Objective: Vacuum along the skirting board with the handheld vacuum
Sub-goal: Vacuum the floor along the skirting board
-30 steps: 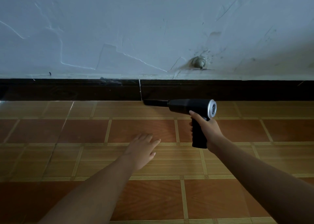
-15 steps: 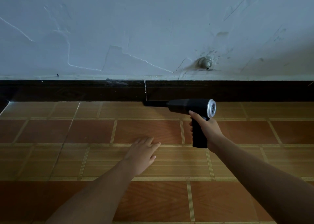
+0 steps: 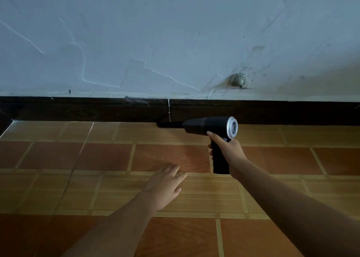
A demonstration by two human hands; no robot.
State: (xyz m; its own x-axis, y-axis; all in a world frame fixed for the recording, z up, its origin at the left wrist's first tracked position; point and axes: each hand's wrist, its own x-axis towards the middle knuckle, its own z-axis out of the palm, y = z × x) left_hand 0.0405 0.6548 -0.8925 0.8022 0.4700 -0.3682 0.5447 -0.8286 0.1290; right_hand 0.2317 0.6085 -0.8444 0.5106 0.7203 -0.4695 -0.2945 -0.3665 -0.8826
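Observation:
My right hand (image 3: 228,152) grips the handle of a black handheld vacuum (image 3: 206,126) with a silver rear cap. Its narrow black nozzle points left and lies along the foot of the dark brown skirting board (image 3: 87,109), its tip just left of a vertical joint in the board. My left hand (image 3: 165,184) rests flat on the tiled floor with straight fingers, below and to the left of the vacuum, holding nothing.
The floor (image 3: 165,155) is brown and orange tile with yellow stripes. Above the skirting rises a cracked white wall (image 3: 175,42) with a small round stub fitting (image 3: 237,79). At far left the skirting turns a corner (image 3: 7,124).
The view has drifted left, revealing the corner at far left. The nozzle tip has crept left past the joint in the skirting. My left hand stays flat on the floor.

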